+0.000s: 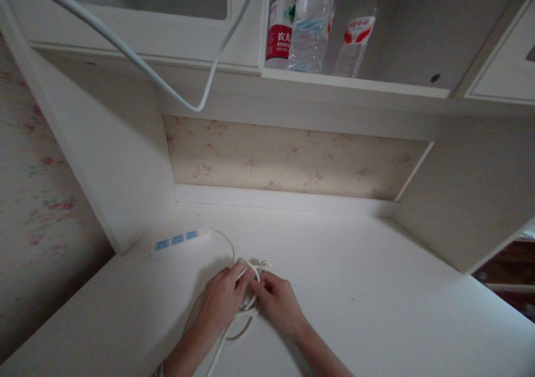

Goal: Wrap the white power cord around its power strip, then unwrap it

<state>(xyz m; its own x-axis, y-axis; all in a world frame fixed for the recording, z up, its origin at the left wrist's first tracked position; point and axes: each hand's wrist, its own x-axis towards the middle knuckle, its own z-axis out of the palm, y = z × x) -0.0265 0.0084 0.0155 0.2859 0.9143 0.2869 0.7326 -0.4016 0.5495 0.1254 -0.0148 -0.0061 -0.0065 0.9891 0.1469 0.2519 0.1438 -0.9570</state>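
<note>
Both hands meet over a bundled white power cord [249, 312] on the white desk. My left hand [221, 296] is closed on the loops, with strands passing over and under its fingers. From the other side my right hand [278, 299] pinches the same cord, thumb and fingertips against the coil. A knotted or bunched end [265, 265] sticks out just beyond the fingers; its exact form is too small to tell. The cord runs back to a white power strip [180, 242] with three blue socket panels, lying behind and left of my hands. More cord trails toward the front edge.
Above the desk [376, 288], an open shelf holds several plastic bottles [309, 37]. A pale bent tube or cable [167, 90] hangs in front of the upper cabinet. White side panels [112, 137] stand left and right, with flowered wallpaper [284, 156] at the back.
</note>
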